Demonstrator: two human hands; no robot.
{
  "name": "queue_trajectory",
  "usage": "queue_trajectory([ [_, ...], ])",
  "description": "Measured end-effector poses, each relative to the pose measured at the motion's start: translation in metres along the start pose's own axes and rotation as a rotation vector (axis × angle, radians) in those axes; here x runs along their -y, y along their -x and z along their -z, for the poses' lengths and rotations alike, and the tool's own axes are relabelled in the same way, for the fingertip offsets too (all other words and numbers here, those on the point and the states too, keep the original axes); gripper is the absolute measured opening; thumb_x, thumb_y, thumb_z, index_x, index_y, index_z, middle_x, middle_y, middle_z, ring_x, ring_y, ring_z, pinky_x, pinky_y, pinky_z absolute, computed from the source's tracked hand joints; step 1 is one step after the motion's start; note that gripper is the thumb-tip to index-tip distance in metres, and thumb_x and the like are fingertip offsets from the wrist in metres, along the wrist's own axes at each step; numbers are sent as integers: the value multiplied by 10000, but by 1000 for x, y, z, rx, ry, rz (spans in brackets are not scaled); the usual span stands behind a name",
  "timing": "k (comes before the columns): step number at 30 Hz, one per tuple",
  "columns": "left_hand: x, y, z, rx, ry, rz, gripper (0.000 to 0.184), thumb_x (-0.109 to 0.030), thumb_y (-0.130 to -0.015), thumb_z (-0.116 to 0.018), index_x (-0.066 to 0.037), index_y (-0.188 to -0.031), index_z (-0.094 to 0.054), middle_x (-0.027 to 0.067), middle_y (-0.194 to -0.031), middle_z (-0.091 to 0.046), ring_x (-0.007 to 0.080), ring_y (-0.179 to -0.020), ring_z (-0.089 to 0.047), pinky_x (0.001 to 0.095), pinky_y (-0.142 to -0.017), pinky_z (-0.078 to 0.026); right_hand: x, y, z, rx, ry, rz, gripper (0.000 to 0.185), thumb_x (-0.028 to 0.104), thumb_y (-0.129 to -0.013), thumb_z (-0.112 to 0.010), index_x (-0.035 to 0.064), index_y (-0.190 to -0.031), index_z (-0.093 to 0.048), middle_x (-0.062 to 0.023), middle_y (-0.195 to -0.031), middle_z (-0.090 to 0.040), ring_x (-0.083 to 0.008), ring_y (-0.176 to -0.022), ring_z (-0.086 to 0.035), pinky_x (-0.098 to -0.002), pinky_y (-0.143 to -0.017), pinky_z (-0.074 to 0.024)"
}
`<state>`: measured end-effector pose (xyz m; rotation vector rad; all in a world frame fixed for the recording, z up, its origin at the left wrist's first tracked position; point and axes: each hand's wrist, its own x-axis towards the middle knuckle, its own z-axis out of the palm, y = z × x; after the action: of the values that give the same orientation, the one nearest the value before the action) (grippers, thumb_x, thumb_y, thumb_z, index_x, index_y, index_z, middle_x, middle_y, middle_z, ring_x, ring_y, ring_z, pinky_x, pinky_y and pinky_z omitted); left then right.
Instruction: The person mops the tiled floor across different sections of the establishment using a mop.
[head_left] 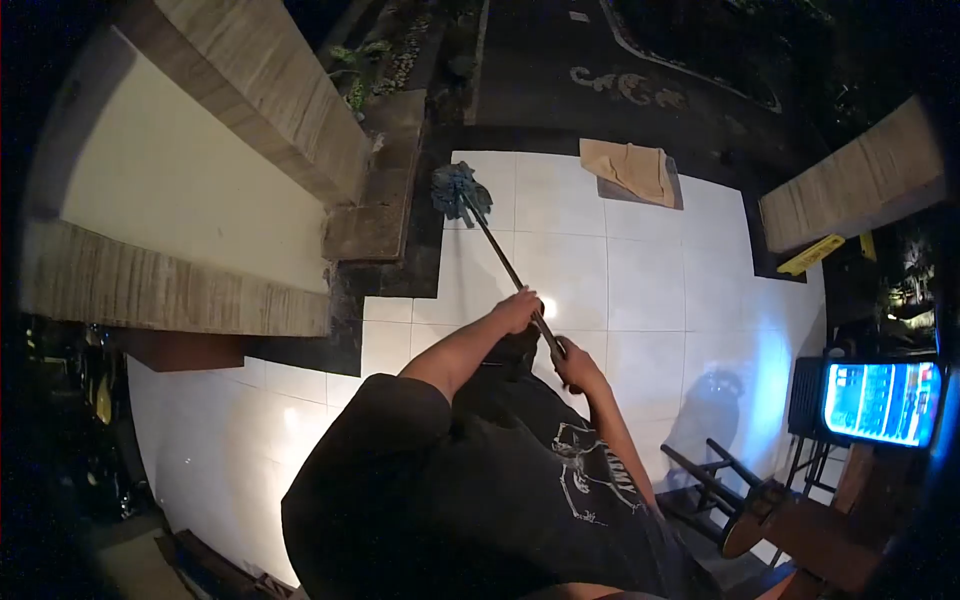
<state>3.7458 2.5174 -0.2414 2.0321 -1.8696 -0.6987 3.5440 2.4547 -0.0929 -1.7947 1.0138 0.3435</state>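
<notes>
- Blue-grey, shaggy strands made up the mop head (458,190), which rested at the far left corner of the white tile floor (560,275), partly over the dark border (424,245) beside it.
- From the strands a straight, slender, dark pole (503,257) ran slantwise back toward the person's body, passing through both hands.
- The left hand (517,311) was higher on the pole, nearer the mop head, its fingers curled round the pole.
- The right hand (580,366) sat lower, close to the near end, its fingers also closed about the pole; exactly where that end stopped was hard to tell behind them.
- A short stretch of pole showed between the two hands, while the mop head lay well apart from all the fingers.
- The strands looked matted and bunched into an uneven clump; whether they were wet could not be told.
- To the right of the mop head, near the far edge of the tiles, a rumpled tan cloth (630,172) lay over a darker mat (679,192).
</notes>
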Motion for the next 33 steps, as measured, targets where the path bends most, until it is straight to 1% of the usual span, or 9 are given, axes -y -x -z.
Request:
queue_trajectory([
  [4, 26, -60, 7, 47, 59, -6, 218, -62, -820, -617, -57, -1031, -562, 191, -1176, -569, 406, -1319, -415, 479, -1182, -265, 38, -43, 60, 169, 99, -117, 484, 362, -942, -560, 56, -1313, -514, -130, -713, -623, -218, -540, -631, -382, -446, -477],
  [8, -2, -136, 3, 46, 62, -195, 168, -114, -846, -626, -59, -987, -553, 158, -1105, -593, 401, -1250, -468, 539, -1079, -347, -16, -44, 134, 12, 244, 152, 589, 397, -910, -645, 22, -1346, -518, -231, -1019, -690, -312, -870, -670, -435, -763, -525],
  [10, -43, -174, -2, 97, 77, -360, 114, -129, -867, -621, -70, -939, -556, 142, -995, -622, 368, -1137, -549, 566, -975, -385, -72, -30, 174, -112, 207, 329, 591, 369, -897, -681, 31, -1357, -527, -160, -850, -687, -231, -705, -641, -384, -626, -504],
  [14, -144, -220, 20, 206, 297, -631, 178, -210, -883, -615, -49, -897, -539, 164, -884, -635, 392, -903, -621, 519, -784, -475, -53, 56, 275, 61, -23, -168, 541, 294, -903, -708, 61, -1363, -545, 47, -626, -464, -61, -479, -359, -272, -427, -290],
  [17, -203, -253, 22, 434, 357, -709, 303, -329, -925, -603, -38, -940, -521, 184, -875, -643, 415, -873, -629, 514, -729, -484, -54, 97, 326, 103, -85, -300, 592, 244, -853, -762, 38, -1364, -545, -88, -1019, -675, -148, -906, -580, -318, -838, -493],
  [21, -230, -287, -10, 495, 352, -759, 384, -415, -943, -570, -40, -1001, -511, 207, -896, -646, 423, -899, -634, 532, -744, -486, -75, 96, 363, 133, -73, -372, 580, 216, -846, -769, 34, -1354, -556, -64, -953, -655, -135, -865, -561, -305, -805, -492],
  [23, -229, -298, 0, 505, 312, -693, 348, -379, -943, -580, -39, -975, -510, 184, -891, -638, 414, -899, -629, 525, -751, -489, -137, 76, 372, 140, -99, -219, 588, 252, -855, -758, 46, -1365, -551, -64, -833, -642, -127, -745, -566, -316, -692, -500],
  [26, -215, -319, -13, 375, 313, -550, 334, -374, -950, -567, -44, -996, -534, 180, -928, -646, 395, -932, -633, 508, -787, -494, -143, 31, 393, 185, -56, -252, 588, 221, -846, -771, 80, -1374, -553, 55, -643, -468, -75, -490, -390, -279, -449, -333],
  [33, -173, -352, -17, -6, 176, -123, 192, -207, -884, -632, -73, -1002, -561, 134, -1068, -609, 342, -1125, -544, 507, -938, -420, -121, -80, 422, 228, 247, 43, 620, 227, -842, -716, 96, -1413, -512, -23, -574, -487, -127, -448, -445, -339, -434, -394],
])
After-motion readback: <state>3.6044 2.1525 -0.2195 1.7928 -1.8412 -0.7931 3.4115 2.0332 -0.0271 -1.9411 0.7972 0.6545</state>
